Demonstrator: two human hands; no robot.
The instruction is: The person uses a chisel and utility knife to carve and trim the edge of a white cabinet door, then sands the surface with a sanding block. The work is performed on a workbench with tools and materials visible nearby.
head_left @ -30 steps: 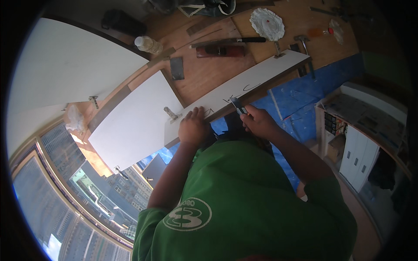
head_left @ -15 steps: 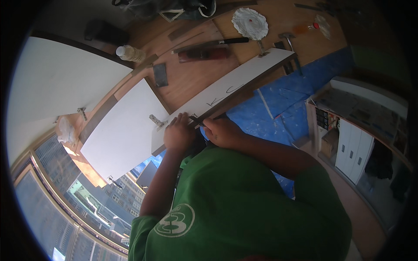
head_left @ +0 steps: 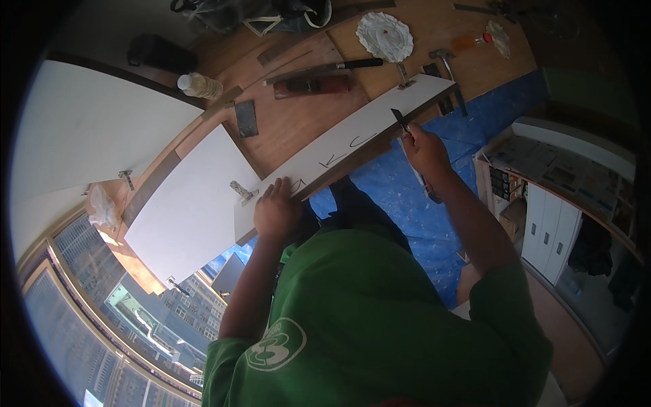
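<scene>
A long white board (head_left: 369, 129) with dark edges lies slantwise before me, with dark pen marks on its face and metal hinges at both ends. Near its left end my left hand (head_left: 278, 209) rests on it, fingers stretched flat over the top. My right hand (head_left: 426, 152) is closed around a utility knife (head_left: 399, 119) near the board's far right end. Its black blade points up over the board's edge, and part of its red and grey handle shows below the hand.
A wooden worktop (head_left: 298, 125) carries a hand plane (head_left: 312, 86), a long-handled tool (head_left: 359, 64), a hammer (head_left: 444, 64), a bottle (head_left: 200, 85) and a dark flat block (head_left: 247, 119). White panels (head_left: 193, 203) lie left. Blue sheeting (head_left: 434, 237) covers the floor; a cabinet (head_left: 549, 230) stands right.
My right hand has moved the knife along the board's near edge, away from my left hand toward the far right end. The left hand has stayed in place.
</scene>
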